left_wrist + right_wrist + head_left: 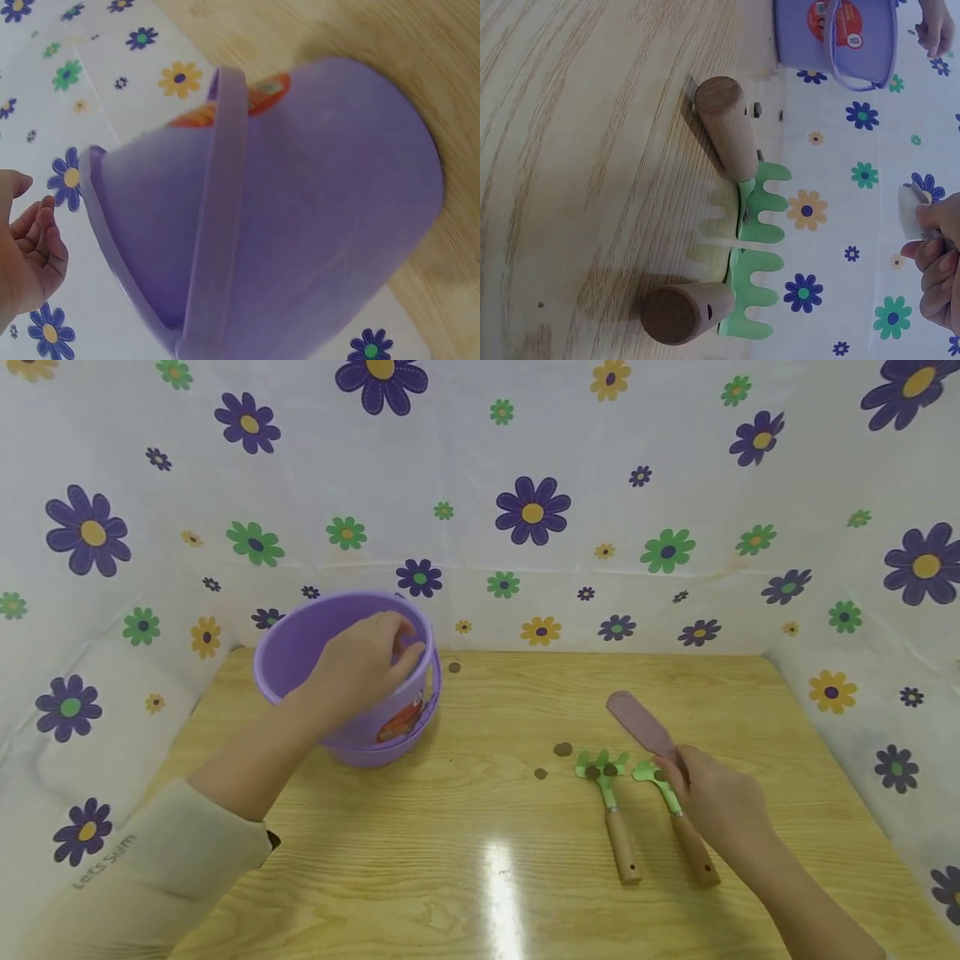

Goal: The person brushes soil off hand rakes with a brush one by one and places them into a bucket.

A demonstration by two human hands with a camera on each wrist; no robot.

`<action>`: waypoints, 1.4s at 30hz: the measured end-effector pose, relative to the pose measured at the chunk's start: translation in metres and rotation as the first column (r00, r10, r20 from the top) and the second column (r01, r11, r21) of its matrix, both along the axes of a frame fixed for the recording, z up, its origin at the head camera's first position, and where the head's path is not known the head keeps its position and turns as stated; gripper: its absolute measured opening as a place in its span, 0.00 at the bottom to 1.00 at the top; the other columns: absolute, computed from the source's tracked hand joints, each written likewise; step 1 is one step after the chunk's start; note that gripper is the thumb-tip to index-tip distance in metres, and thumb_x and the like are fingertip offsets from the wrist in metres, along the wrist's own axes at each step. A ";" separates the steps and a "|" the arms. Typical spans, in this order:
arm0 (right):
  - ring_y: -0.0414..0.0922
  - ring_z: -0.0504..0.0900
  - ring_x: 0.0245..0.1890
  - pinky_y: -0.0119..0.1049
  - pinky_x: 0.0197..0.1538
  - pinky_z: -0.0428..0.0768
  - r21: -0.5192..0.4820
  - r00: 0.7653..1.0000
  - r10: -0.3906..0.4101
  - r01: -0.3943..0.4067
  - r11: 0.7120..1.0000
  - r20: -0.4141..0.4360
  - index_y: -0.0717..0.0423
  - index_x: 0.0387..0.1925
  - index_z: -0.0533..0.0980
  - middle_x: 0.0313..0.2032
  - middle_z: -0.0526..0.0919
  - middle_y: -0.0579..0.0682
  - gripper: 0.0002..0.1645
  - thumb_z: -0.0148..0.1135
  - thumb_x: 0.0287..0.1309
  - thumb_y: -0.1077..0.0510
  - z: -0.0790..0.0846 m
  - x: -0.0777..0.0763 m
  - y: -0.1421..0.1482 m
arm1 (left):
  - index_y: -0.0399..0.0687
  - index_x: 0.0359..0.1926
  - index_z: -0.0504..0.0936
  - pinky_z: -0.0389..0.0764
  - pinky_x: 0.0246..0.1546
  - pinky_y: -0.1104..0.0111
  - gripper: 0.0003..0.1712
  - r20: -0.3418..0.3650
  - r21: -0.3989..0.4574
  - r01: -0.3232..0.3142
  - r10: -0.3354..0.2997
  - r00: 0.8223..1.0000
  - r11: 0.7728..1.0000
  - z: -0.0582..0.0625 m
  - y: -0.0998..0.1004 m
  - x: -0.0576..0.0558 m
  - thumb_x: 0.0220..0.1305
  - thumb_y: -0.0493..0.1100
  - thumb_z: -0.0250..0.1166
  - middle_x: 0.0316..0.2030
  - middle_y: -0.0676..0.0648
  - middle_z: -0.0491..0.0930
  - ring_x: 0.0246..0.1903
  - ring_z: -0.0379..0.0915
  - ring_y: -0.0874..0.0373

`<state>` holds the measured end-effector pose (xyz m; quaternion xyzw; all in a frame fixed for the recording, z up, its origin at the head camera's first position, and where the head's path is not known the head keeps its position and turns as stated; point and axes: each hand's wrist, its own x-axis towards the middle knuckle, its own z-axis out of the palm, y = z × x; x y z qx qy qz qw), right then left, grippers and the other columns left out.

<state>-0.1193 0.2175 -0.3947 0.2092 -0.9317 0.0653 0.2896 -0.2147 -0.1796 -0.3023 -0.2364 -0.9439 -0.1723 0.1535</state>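
My left hand (367, 652) is over the mouth of a purple bucket (375, 727). In the left wrist view, its fingers (46, 236) curl loosely and hold nothing, a little apart from the bucket's rim. At the right, my right hand (723, 797) grips a small mauve trowel (641, 722), its narrow, round-ended blade pointing up and left. Below that hand are two green hand rakes with wooden handles, a left rake (621, 847) and a right rake (693, 847), which the hand partly covers. Small dark brown pieces (611, 770) lie on the rake heads.
More flat brown pieces (562, 749) are scattered on the wooden table (420, 860), one of them beside the bucket. The bucket's handle (223, 202) hangs down along its side. Flower-printed white cloth (450, 468) surrounds the table at the back and sides.
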 end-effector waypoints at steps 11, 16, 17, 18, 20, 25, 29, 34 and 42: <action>0.34 0.55 0.08 0.23 0.10 0.52 0.032 0.999 -0.035 0.035 0.999 0.000 0.58 0.16 0.67 0.08 0.63 0.44 0.41 0.22 0.69 0.36 -0.004 0.003 0.012 | 0.33 0.38 0.77 0.78 0.22 0.67 0.11 -0.349 0.034 0.252 -0.225 0.910 0.967 -0.028 0.028 0.018 0.58 0.38 0.63 0.27 0.44 0.77 0.23 0.72 0.55; 0.35 0.58 0.08 0.24 0.10 0.54 0.024 0.999 -0.046 0.045 0.999 0.007 0.59 0.17 0.69 0.09 0.68 0.47 0.41 0.24 0.69 0.35 -0.011 0.004 0.018 | 0.34 0.39 0.77 0.77 0.23 0.70 0.13 -0.385 0.041 0.337 -0.296 0.874 0.941 -0.051 0.044 0.029 0.56 0.39 0.66 0.28 0.45 0.78 0.24 0.74 0.56; 0.35 0.58 0.08 0.24 0.10 0.54 0.023 0.999 -0.051 0.050 0.998 0.010 0.59 0.17 0.68 0.09 0.68 0.46 0.41 0.24 0.69 0.34 -0.013 0.004 0.019 | 0.35 0.40 0.77 0.77 0.23 0.71 0.14 -0.378 0.044 0.332 -0.292 0.879 0.942 -0.056 0.047 0.031 0.56 0.40 0.66 0.29 0.45 0.78 0.25 0.74 0.56; 0.36 0.58 0.08 0.24 0.10 0.54 0.025 0.999 -0.051 0.051 0.998 0.001 0.59 0.17 0.69 0.09 0.68 0.47 0.42 0.25 0.69 0.35 -0.014 0.004 0.021 | 0.35 0.40 0.77 0.77 0.23 0.71 0.14 -0.366 0.051 0.323 -0.283 0.886 0.945 -0.060 0.050 0.032 0.56 0.40 0.66 0.29 0.45 0.79 0.26 0.75 0.56; 0.35 0.57 0.08 0.24 0.10 0.53 0.027 0.998 -0.057 0.057 0.998 -0.006 0.59 0.17 0.68 0.09 0.67 0.46 0.42 0.24 0.69 0.34 -0.017 0.003 0.024 | 0.36 0.41 0.77 0.77 0.24 0.71 0.15 -0.332 0.063 0.302 -0.266 0.905 0.951 -0.067 0.055 0.034 0.56 0.41 0.66 0.30 0.46 0.79 0.27 0.75 0.56; 0.35 0.56 0.07 0.23 0.09 0.52 0.036 0.998 -0.051 0.052 0.998 -0.031 0.61 0.17 0.70 0.08 0.65 0.46 0.44 0.22 0.69 0.35 -0.020 0.001 0.031 | 0.37 0.43 0.77 0.78 0.25 0.71 0.15 -0.189 0.096 0.243 -0.222 0.957 0.965 -0.083 0.070 0.039 0.58 0.43 0.66 0.32 0.47 0.80 0.29 0.76 0.57; 0.36 0.55 0.07 0.25 0.09 0.52 0.023 0.997 -0.067 0.068 0.997 -0.033 0.62 0.18 0.69 0.08 0.63 0.46 0.44 0.21 0.69 0.34 -0.021 0.002 0.035 | 0.39 0.45 0.77 0.78 0.30 0.70 0.16 -0.014 0.121 0.159 -0.159 0.987 0.980 -0.091 0.087 0.044 0.61 0.46 0.64 0.33 0.49 0.80 0.30 0.76 0.58; 0.37 0.57 0.08 0.27 0.09 0.53 0.015 0.996 -0.086 0.086 0.996 -0.020 0.63 0.19 0.70 0.09 0.66 0.48 0.44 0.23 0.68 0.33 -0.021 0.004 0.038 | 0.38 0.47 0.76 0.78 0.28 0.73 0.19 0.163 0.125 0.120 -0.139 0.977 0.985 -0.106 0.110 0.051 0.63 0.48 0.61 0.35 0.48 0.80 0.32 0.77 0.58; 0.38 0.59 0.08 0.27 0.09 0.55 0.005 0.994 -0.109 0.109 0.994 0.015 0.63 0.19 0.70 0.09 0.67 0.48 0.36 0.38 0.71 0.39 -0.022 0.006 0.039 | 0.36 0.49 0.75 0.75 0.26 0.80 0.22 0.275 0.109 0.188 -0.212 0.938 0.976 -0.134 0.146 0.063 0.65 0.50 0.59 0.37 0.47 0.81 0.33 0.77 0.60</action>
